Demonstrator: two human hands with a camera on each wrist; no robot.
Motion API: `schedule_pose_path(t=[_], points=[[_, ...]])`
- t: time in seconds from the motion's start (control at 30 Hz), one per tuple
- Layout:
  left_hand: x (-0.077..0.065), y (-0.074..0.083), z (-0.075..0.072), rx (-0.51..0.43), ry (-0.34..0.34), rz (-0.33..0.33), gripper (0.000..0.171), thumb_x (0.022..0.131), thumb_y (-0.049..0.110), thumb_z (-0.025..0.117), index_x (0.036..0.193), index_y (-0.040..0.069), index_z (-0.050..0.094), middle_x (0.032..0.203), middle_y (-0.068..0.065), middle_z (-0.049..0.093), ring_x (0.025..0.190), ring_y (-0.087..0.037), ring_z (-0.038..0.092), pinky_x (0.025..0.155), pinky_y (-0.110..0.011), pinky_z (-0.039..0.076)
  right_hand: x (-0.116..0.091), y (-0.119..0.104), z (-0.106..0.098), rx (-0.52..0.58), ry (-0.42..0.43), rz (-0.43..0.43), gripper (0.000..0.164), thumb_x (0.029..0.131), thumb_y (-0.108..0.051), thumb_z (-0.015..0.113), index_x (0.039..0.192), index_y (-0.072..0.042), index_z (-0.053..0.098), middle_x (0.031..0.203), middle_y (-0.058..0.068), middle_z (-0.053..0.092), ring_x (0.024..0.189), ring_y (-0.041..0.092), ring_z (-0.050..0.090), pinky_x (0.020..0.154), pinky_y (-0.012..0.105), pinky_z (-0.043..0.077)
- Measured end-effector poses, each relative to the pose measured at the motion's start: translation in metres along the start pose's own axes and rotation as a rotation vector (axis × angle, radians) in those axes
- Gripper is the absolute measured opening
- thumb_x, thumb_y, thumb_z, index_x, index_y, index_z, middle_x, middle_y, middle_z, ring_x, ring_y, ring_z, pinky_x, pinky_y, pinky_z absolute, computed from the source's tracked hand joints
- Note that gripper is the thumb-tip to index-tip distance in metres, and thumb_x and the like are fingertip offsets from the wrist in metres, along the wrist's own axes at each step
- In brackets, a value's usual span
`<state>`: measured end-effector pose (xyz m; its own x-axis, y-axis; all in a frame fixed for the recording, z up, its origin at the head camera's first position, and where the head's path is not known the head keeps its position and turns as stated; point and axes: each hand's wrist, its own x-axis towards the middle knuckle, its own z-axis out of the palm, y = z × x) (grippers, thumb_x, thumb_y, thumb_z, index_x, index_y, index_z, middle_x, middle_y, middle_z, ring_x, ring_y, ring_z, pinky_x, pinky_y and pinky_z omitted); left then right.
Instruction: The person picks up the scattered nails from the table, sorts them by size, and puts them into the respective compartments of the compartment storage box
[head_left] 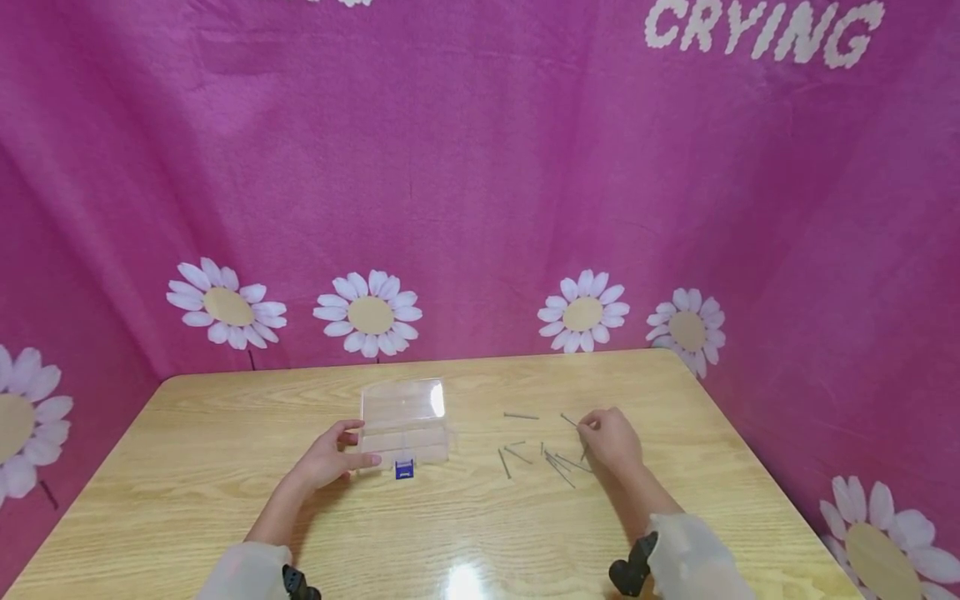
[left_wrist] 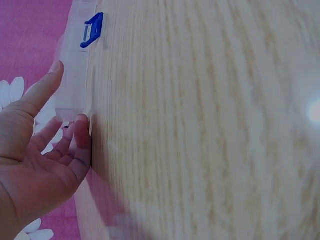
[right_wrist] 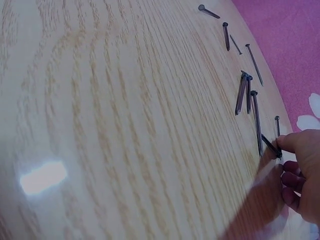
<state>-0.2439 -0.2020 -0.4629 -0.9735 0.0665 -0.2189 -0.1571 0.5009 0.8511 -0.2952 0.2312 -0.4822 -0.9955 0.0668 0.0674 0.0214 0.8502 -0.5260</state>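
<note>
A clear plastic compartment box [head_left: 405, 442] stands with its lid raised at the left middle of the table, a blue latch [head_left: 404, 469] on its front. My left hand [head_left: 330, 454] holds the box's left end, thumb at the front corner and fingers at the side. Over on the right, my right hand [head_left: 612, 437] pinches at the end of a nail [right_wrist: 277, 125] with thumb and fingertips; the contact is partly hidden. Another nail [right_wrist: 270, 145] lies just by those fingertips. Several loose nails [head_left: 555, 462] are scattered between the box and the right hand.
The wooden table [head_left: 420, 533] is backed by a pink curtain [head_left: 480, 183] with printed daisies. A single nail [head_left: 521, 416] lies apart, farther back. Bright reflections show on the tabletop and on the raised lid.
</note>
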Motion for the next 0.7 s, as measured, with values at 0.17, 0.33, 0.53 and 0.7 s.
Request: schedule_pose_path(t=[0.17,0.33,0.53,0.7], points=[[-0.0002,0.0013,0.0005,-0.004,0.011,-0.004,0.079,0.076,0.022,0.077,0.139,0.000,0.033,0.128,-0.026,0.045,0.090,-0.024,0.051,0.065,-0.028,0.046,0.0006,-0.0023,-0.0004,0.001,0.005,-0.001,0.019,0.085,-0.023,0.061,0.092,-0.009,0.070,0.092,0.011,0.059,0.082,0.022,0.055,0.073,0.040,0.046],[0.0000,0.0014,0.0009,-0.008,0.017,-0.011,0.080,0.075,0.022,0.078,0.138,0.001,0.034,0.127,-0.026,0.046,0.093,-0.025,0.050,0.066,-0.028,0.045,0.0006,-0.0037,-0.0002,0.004,-0.009,0.009,0.019,0.086,-0.023,0.060,0.094,-0.008,0.070,0.093,0.011,0.059,0.083,0.023,0.055,0.074,0.040,0.046],[-0.0007,0.0009,0.0018,-0.014,0.010,-0.025,0.080,0.076,0.023,0.078,0.139,0.003,0.033,0.129,-0.025,0.045,0.095,-0.025,0.050,0.068,-0.028,0.045,0.0016,-0.0024,0.0001,0.027,-0.029,-0.008,0.021,0.088,-0.019,0.058,0.094,-0.002,0.068,0.091,0.012,0.065,0.086,0.027,0.060,0.081,0.046,0.048],[0.0002,-0.0001,0.0007,-0.008,0.005,-0.014,0.082,0.075,0.024,0.078,0.141,0.006,0.033,0.129,-0.024,0.044,0.094,-0.025,0.050,0.068,-0.029,0.046,0.0021,-0.0039,-0.0005,0.087,-0.036,-0.036,0.020,0.086,-0.016,0.058,0.093,-0.001,0.069,0.090,0.012,0.069,0.090,0.029,0.062,0.086,0.047,0.048]])
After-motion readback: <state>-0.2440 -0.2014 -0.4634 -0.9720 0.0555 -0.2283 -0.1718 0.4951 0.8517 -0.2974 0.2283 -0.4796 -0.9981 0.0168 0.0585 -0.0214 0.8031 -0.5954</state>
